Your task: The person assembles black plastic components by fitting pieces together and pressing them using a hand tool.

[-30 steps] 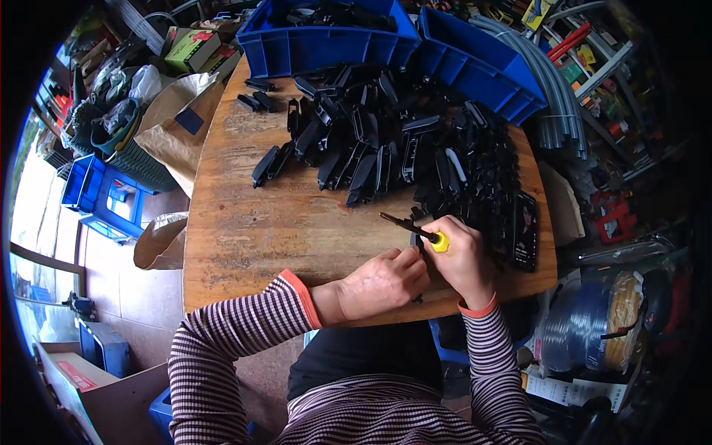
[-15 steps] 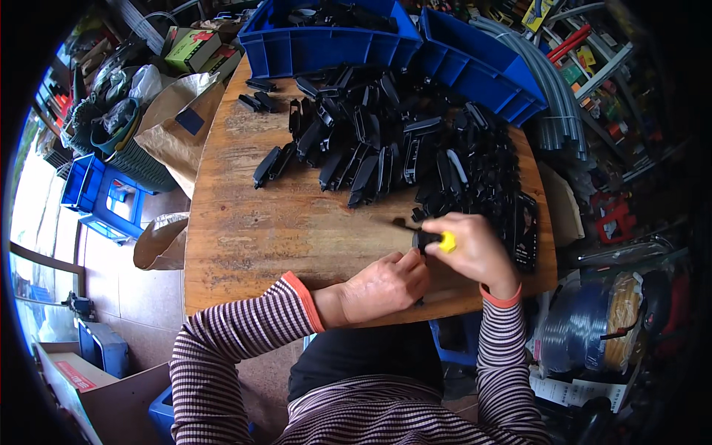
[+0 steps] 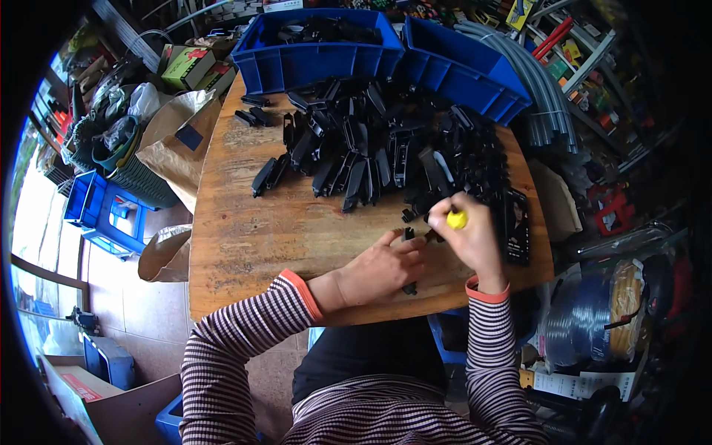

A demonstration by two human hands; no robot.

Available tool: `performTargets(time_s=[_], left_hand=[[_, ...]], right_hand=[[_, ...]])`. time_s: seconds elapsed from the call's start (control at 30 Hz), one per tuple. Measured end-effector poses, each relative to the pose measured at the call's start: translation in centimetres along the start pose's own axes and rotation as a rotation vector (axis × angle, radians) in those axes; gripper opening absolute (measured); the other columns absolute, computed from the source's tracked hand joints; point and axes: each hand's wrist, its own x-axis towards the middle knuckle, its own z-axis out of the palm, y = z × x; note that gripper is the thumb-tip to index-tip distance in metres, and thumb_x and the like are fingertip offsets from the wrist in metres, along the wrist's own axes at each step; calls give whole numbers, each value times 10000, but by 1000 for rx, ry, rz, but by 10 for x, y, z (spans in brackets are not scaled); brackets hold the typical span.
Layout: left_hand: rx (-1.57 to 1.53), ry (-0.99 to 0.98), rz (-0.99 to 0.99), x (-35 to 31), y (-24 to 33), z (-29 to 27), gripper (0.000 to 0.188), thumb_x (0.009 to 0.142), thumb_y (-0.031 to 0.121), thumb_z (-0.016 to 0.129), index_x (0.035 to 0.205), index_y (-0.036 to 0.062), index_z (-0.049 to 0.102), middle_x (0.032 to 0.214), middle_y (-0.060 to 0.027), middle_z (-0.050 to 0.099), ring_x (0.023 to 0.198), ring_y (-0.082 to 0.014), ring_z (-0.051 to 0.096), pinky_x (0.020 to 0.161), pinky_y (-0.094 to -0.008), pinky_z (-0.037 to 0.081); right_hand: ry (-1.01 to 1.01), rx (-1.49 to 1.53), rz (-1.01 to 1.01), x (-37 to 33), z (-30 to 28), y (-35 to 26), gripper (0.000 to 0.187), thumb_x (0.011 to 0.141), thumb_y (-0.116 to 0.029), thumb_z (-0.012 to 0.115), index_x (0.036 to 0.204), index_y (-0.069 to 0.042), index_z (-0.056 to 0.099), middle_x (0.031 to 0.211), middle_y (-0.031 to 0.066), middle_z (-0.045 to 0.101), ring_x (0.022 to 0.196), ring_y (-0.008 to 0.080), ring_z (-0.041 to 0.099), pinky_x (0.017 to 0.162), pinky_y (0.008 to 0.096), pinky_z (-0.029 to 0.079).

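My left hand [image 3: 382,271] is pressed over a slim black plastic part [image 3: 409,288] near the table's front edge, fingers closed on it. Only the part's two ends show, one above and one below the fingers. Just to the right, my right hand [image 3: 473,236] grips what looks like a screwdriver [image 3: 457,219] by its yellow-ended handle. Its shaft is hidden or blurred. Beyond both hands lies a heap of similar black plastic parts [image 3: 356,141], spread over the far half of the wooden table [image 3: 245,245].
Two blue crates stand along the far edge: the left crate [image 3: 319,63] holds black parts, the right crate [image 3: 463,74] angles away. A phone [image 3: 517,226] lies at the table's right edge. Paper bags [image 3: 174,141] stand at the left, wire coils [image 3: 582,319] at the right.
My right hand has lifted slightly away from the left, its yellow-ended tool now more upright. My left fingers have spread a little, showing more of the black part. The view has shifted slightly.
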Motion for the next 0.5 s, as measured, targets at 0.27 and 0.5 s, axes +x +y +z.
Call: performTargets(time_s=[0.27, 0.5], left_hand=[[-222, 393, -742, -27, -52, -15, 337, 752, 147, 704, 1057, 65, 587, 981, -99, 581, 927, -281, 595, 807, -404, 499], [-63, 418, -803, -29, -77, -14, 263, 757, 62, 694, 1002, 43, 599, 907, -115, 616, 861, -295, 608, 737, -407, 514]], right_hand=[[-308, -288, -179, -19, -2, 23, 174, 721, 70, 652, 894, 45, 648, 892, 148, 636, 796, 304, 637, 697, 348, 516], [-437, -388, -76, -8, -2, 14, 184, 718, 78, 644, 898, 44, 653, 858, 147, 619, 783, 307, 637, 693, 361, 518]])
